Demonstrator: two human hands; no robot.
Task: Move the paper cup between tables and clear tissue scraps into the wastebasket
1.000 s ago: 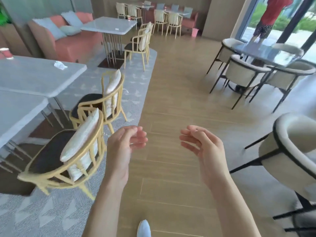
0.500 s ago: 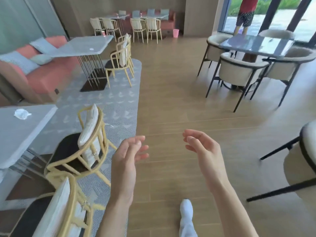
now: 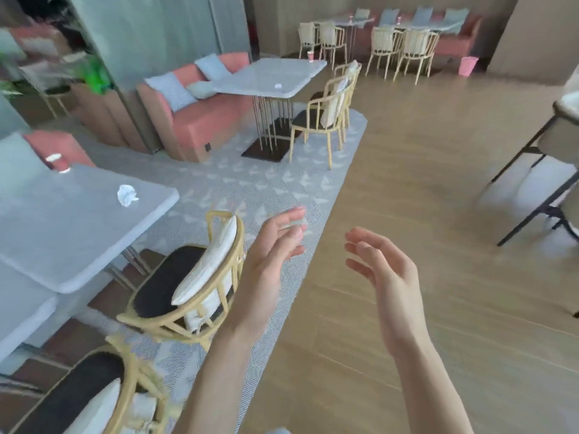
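A crumpled white tissue scrap [image 3: 127, 195] lies on the near grey table [image 3: 72, 233] at the left. A red paper cup [image 3: 59, 162] stands at that table's far edge. Farther off, a second grey table [image 3: 269, 77] carries a small tissue scrap [image 3: 277, 86] and another red cup [image 3: 310, 56]. A pink wastebasket [image 3: 468, 66] stands on the floor at the far right wall. My left hand [image 3: 271, 255] and my right hand [image 3: 380, 270] hang in front of me above the floor, fingers relaxed and holding nothing.
Yellow chairs with white cushions [image 3: 191, 289] stand by the near table, another yellow chair [image 3: 326, 117] by the second one. A pink sofa [image 3: 200, 101] lines the left. Dark-legged chairs [image 3: 548, 158] crowd the right. Wooden floor [image 3: 423, 198] runs between them.
The view has swung left and moved forward, bringing the near table with its tissue and cup into view. Both hands stay raised and empty, fingers a little straighter.
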